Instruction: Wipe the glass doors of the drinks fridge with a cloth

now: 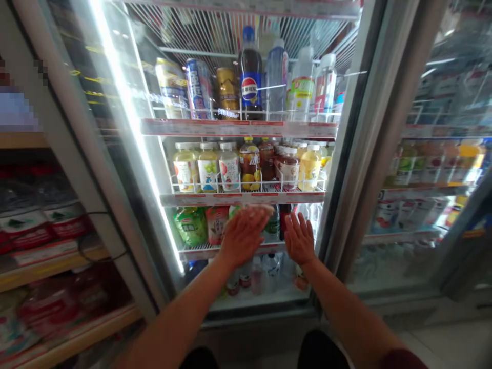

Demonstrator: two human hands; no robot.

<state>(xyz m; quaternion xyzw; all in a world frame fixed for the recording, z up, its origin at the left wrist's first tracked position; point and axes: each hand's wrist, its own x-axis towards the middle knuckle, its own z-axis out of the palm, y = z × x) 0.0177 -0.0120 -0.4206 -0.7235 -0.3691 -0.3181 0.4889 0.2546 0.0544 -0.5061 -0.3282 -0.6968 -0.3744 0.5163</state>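
Note:
My left hand [243, 237] lies palm forward against the glass door of a drinks fridge, its fingers stretched and blurred. A pale pinkish cloth [265, 208] shows past its fingertips, pressed under them; most of it is hidden. To the right, my right hand [299, 238] is flat and empty, fingers up and slightly apart, at or just before the glass. Behind my hands, the third shelf holds a green drink pack [190, 226], a red pack [216, 224] and a dark green bottle [272, 227], partly covered by my left hand.
Above stand juice bottles [208, 168] and, higher, a cola bottle [250, 77] among cans. A metal door frame [369, 154] runs along the right, with another glass-fronted fridge beyond. Wooden shelves [65, 264] of red packs stand at left. My knees [321, 351] show below.

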